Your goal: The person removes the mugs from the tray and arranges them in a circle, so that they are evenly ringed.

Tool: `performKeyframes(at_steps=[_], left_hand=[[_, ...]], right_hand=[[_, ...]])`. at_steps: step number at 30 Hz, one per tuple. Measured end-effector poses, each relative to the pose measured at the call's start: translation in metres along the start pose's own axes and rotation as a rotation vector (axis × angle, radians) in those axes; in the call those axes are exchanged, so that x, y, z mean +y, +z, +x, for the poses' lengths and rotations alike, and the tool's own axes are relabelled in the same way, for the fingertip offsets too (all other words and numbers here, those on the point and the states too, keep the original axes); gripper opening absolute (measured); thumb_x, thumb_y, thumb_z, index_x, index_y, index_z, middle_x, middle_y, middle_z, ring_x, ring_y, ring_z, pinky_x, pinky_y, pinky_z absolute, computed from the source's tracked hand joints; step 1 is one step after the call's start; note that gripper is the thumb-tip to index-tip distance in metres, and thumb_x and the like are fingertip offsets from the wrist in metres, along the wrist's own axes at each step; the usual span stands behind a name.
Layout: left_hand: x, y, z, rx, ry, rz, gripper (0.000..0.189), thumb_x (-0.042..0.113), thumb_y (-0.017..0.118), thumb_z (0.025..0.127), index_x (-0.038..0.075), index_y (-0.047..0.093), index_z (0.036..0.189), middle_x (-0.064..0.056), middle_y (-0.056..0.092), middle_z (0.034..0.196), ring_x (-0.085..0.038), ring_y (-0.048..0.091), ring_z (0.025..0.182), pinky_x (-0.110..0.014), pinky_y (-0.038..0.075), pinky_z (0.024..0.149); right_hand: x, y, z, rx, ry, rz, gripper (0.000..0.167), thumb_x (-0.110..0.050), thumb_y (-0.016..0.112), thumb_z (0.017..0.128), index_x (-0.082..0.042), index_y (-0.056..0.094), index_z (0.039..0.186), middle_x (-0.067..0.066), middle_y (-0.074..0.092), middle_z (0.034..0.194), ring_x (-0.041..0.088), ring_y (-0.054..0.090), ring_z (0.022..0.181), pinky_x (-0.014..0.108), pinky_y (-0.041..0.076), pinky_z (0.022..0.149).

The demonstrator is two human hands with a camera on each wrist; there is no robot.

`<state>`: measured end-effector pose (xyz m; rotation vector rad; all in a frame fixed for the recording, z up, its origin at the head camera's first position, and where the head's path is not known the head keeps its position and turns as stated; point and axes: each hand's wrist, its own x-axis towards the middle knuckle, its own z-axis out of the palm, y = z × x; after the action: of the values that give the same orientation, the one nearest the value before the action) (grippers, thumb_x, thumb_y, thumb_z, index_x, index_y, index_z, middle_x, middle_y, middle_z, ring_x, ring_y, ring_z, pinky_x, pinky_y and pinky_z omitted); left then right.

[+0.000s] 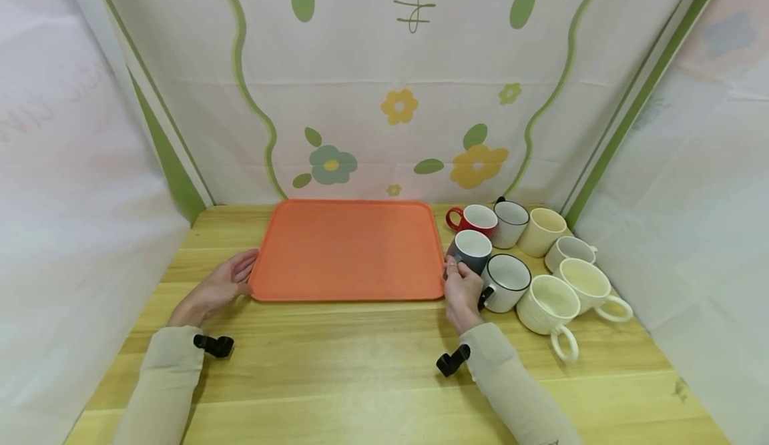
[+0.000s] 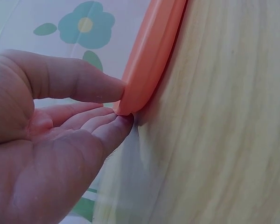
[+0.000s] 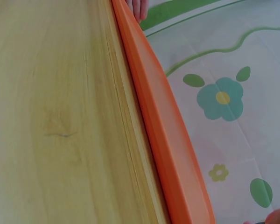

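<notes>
An orange tray lies flat on the wooden table. At its left edge, my left hand pinches the near corner; in the left wrist view the thumb is against the rim and fingertips touch underneath. Beside the tray's right edge, my right hand grips a dark grey mug with a white inside, which stands upright. Its grip is partly hidden by the hand itself. The right wrist view shows the tray's near side and only a bit of a finger at the lower right corner.
Several mugs crowd the right: a red mug, white mugs with black rims, such as the white mug touching my hand's right side, and cream mugs. Floral cloth walls the table's back and sides.
</notes>
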<state>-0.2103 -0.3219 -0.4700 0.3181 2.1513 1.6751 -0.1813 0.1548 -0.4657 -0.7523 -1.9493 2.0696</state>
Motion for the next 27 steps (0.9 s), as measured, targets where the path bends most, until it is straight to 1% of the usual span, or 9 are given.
performKeyframes(at_steps=[9, 13, 16, 18, 21, 23, 24, 26, 27], left_hand=[[0.000, 0.000, 0.003, -0.009, 0.007, -0.020, 0.098, -0.018, 0.055, 0.091, -0.002, -0.003, 0.168, -0.027, -0.002, 0.176, -0.050, 0.001, 0.162, -0.006, 0.043, 0.105], [0.000, -0.001, 0.002, -0.008, 0.005, -0.019, 0.099, -0.017, 0.056, 0.090, -0.003, -0.004, 0.168, -0.028, -0.003, 0.176, -0.050, 0.001, 0.161, -0.007, 0.043, 0.106], [-0.001, -0.003, 0.001, -0.007, 0.003, -0.007, 0.099, -0.016, 0.056, 0.090, -0.004, -0.004, 0.168, -0.028, -0.003, 0.176, -0.051, 0.001, 0.161, -0.007, 0.042, 0.107], [-0.001, -0.004, 0.001, -0.006, 0.006, -0.001, 0.099, -0.016, 0.057, 0.090, -0.004, -0.003, 0.168, -0.029, -0.003, 0.176, -0.051, 0.001, 0.161, -0.007, 0.042, 0.107], [-0.002, -0.004, 0.000, -0.010, 0.009, -0.002, 0.098, -0.015, 0.057, 0.091, -0.005, -0.003, 0.168, -0.029, -0.003, 0.176, -0.051, 0.001, 0.161, -0.007, 0.041, 0.107], [-0.002, -0.004, 0.000, -0.009, 0.009, -0.002, 0.098, -0.016, 0.057, 0.091, -0.005, -0.003, 0.167, -0.029, -0.003, 0.175, -0.051, 0.001, 0.161, -0.006, 0.041, 0.106], [-0.001, -0.004, 0.000, -0.008, 0.008, -0.001, 0.098, -0.016, 0.056, 0.091, -0.005, -0.003, 0.167, -0.029, -0.003, 0.175, -0.051, 0.001, 0.161, -0.006, 0.041, 0.106], [0.000, -0.004, -0.002, -0.004, 0.007, 0.017, 0.097, -0.016, 0.056, 0.090, -0.006, -0.003, 0.167, -0.030, -0.003, 0.175, -0.052, 0.002, 0.161, -0.006, 0.042, 0.106], [0.002, -0.003, -0.002, 0.000, 0.005, 0.032, 0.097, -0.017, 0.056, 0.090, -0.006, -0.003, 0.167, -0.030, -0.002, 0.175, -0.052, 0.002, 0.161, -0.007, 0.042, 0.107]], right_hand=[[-0.002, -0.001, -0.002, 0.017, -0.070, -0.015, 0.040, -0.016, 0.042, 0.114, 0.014, 0.064, 0.128, 0.022, 0.061, 0.149, 0.028, 0.055, 0.137, 0.043, 0.046, 0.114], [-0.004, -0.004, -0.002, -0.046, -0.062, -0.054, 0.042, -0.016, 0.035, 0.115, 0.014, 0.058, 0.134, 0.020, 0.055, 0.155, 0.031, 0.051, 0.141, 0.044, 0.042, 0.118], [-0.008, -0.006, -0.003, -0.113, -0.045, -0.095, 0.045, -0.017, 0.035, 0.115, 0.012, 0.052, 0.145, 0.021, 0.050, 0.159, 0.032, 0.046, 0.148, 0.045, 0.038, 0.124], [-0.011, -0.007, -0.006, -0.145, -0.040, -0.164, 0.045, -0.019, 0.038, 0.113, 0.010, 0.051, 0.145, 0.022, 0.051, 0.153, 0.031, 0.048, 0.141, 0.045, 0.040, 0.121], [-0.018, -0.010, -0.012, -0.194, -0.027, -0.282, 0.045, -0.026, 0.045, 0.109, 0.008, 0.050, 0.139, 0.020, 0.051, 0.141, 0.029, 0.046, 0.126, 0.045, 0.040, 0.112], [-0.023, -0.014, -0.017, -0.245, -0.034, -0.365, 0.052, -0.030, 0.048, 0.107, 0.007, 0.045, 0.142, 0.021, 0.047, 0.146, 0.031, 0.046, 0.132, 0.051, 0.040, 0.115], [-0.025, -0.016, -0.020, -0.276, -0.040, -0.402, 0.059, -0.033, 0.049, 0.106, 0.007, 0.040, 0.149, 0.023, 0.043, 0.154, 0.033, 0.043, 0.141, 0.053, 0.038, 0.119], [-0.031, -0.021, -0.026, -0.347, -0.047, -0.460, 0.076, -0.037, 0.050, 0.105, 0.004, 0.022, 0.163, 0.024, 0.027, 0.170, 0.036, 0.028, 0.159, 0.057, 0.029, 0.128], [-0.034, -0.024, -0.029, -0.376, -0.061, -0.490, 0.084, -0.040, 0.050, 0.105, 0.002, 0.013, 0.167, 0.023, 0.019, 0.174, 0.036, 0.020, 0.163, 0.058, 0.025, 0.130]])
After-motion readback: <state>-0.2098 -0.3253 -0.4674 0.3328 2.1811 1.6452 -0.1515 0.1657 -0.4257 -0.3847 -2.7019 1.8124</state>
